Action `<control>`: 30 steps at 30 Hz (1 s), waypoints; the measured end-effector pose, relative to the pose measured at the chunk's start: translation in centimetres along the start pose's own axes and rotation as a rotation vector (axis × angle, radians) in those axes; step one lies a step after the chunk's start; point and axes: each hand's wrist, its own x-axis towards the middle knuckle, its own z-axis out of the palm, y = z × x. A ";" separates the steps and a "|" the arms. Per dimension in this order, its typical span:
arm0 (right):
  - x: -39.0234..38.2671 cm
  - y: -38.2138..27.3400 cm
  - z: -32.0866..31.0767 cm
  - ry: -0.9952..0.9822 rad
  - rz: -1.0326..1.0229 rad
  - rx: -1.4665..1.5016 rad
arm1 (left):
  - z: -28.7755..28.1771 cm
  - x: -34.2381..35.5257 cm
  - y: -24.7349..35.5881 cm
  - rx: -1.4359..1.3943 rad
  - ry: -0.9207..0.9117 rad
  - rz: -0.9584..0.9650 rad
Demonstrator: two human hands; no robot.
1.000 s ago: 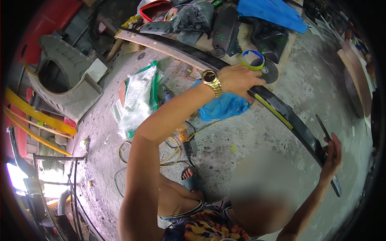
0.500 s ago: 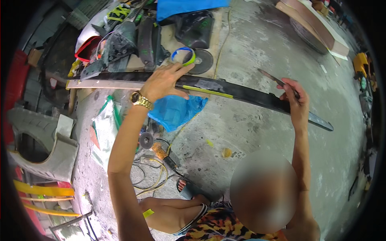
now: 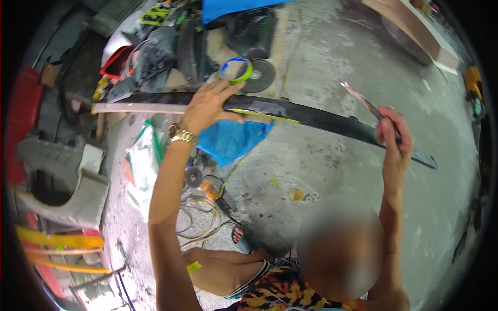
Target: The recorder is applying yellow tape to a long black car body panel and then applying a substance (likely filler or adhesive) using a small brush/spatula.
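Observation:
A long black trim strip (image 3: 327,122) lies slantwise before me, its left part over a pale wooden board (image 3: 140,108). A strip of yellow tape (image 3: 264,115) runs along its near edge. My left hand (image 3: 210,106), with a gold watch at the wrist, rests on the strip, thumb apart from the outstretched fingers. Its fingertips reach a roll of yellow-green tape (image 3: 247,72) with a blue inner ring. My right hand (image 3: 397,132) is closed round the dark handle of a thin-bladed knife (image 3: 358,95), raised over the strip's right part, blade toward the upper left.
Beyond the strip lie a grey disc (image 3: 262,76), dark plastic parts (image 3: 155,57) and a blue sheet (image 3: 233,9). Nearer are a blue plastic bag (image 3: 233,140), a clear bag (image 3: 142,171), an angle grinder (image 3: 210,191) and looped cables (image 3: 202,223). A grey panel (image 3: 67,176) stands left.
My right hand has moved slightly right with the knife, whose blade now points more steeply away from me. The left hand stays on the strip. The whole view has shifted a little.

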 end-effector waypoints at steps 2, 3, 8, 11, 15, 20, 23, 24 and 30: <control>-0.7 -0.5 0.1 -0.031 0.030 0.034 | 0.6 0.3 0.4 -0.106 0.036 -0.010; -1.0 -0.8 0.5 -0.052 0.022 0.090 | 0.8 0.1 0.5 -0.073 0.026 -0.030; 0.1 -1.6 0.7 -0.152 0.144 0.352 | 0.1 1.0 1.2 -0.094 -0.105 -0.066; 1.6 -1.4 0.2 -0.281 0.128 0.344 | -0.6 0.7 0.8 -0.077 -0.121 -0.085; 3.1 -1.0 -0.2 -0.369 -0.202 -0.103 | -1.3 0.9 1.4 -0.078 -0.187 -0.175; 2.1 -0.3 -0.4 -0.388 -0.282 -0.419 | -1.5 0.8 1.5 -0.086 -0.236 -0.230; 1.6 0.6 -1.0 -0.412 -0.287 -0.556 | -1.5 1.4 1.6 -0.095 -0.226 -0.225; 1.4 0.8 -1.1 -0.406 -0.268 -0.615 | -1.4 1.5 1.7 -0.113 -0.232 -0.215; 2.6 1.3 -0.3 -0.434 -0.203 -0.536 | -2.0 1.5 0.3 -0.120 -0.194 -0.154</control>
